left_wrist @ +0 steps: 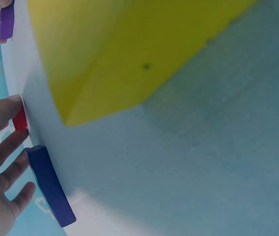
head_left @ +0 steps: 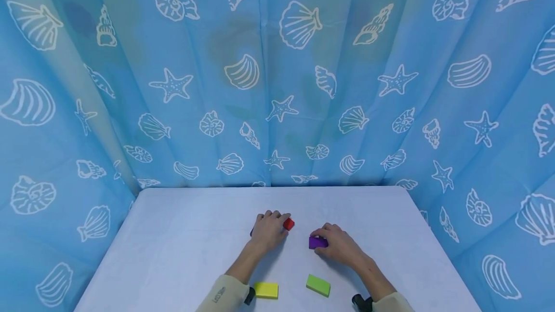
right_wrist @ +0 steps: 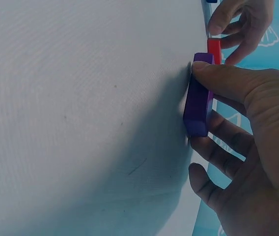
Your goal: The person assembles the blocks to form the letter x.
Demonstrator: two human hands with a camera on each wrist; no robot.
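Note:
Thumb and index finger of my left hand (head_left: 269, 231) pinch a red block (head_left: 288, 224) over the far middle of the table. Its other fingers are spread beside a dark blue block (left_wrist: 50, 187), which the hand mostly hides in the head view. My right hand (head_left: 341, 245) grips a purple block (head_left: 318, 242), with the thumb on one edge and fingers on the opposite side. In the right wrist view the purple block (right_wrist: 198, 96) overlaps the end of the red block (right_wrist: 214, 50).
A yellow block (head_left: 266, 290) lies close by the left wrist, looming large in the left wrist view. Between the forearms, nearer the body, is a green block (head_left: 318, 285). The white tabletop (head_left: 182, 244) meets a blue shell-patterned curtain (head_left: 269, 124) at the back and sides.

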